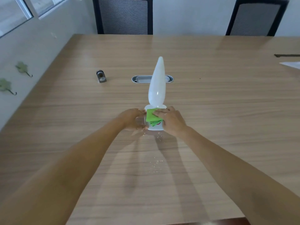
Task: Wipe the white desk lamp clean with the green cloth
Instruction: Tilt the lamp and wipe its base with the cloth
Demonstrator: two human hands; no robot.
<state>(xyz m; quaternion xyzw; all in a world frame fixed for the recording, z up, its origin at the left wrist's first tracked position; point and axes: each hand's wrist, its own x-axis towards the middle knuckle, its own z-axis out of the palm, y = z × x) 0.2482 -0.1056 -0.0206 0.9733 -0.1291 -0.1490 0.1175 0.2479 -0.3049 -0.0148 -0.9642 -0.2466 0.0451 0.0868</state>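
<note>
The white desk lamp (157,85) stands in the middle of the wooden table, its long tapered head pointing up and away from me. A folded green cloth (151,116) lies on top of the lamp's square white base. My right hand (172,120) presses the cloth down with its fingers and wraps the base's right side. My left hand (133,118) grips the left side of the base and holds it steady. Both hands hide much of the base.
The wooden table (211,98) stretches wide on every side. A small metal object (101,76) stands at the left, and an oval cable grommet (141,79) sits behind the lamp. Two black mesh chairs (123,15) stand at the far edge. Paper (292,64) lies far right.
</note>
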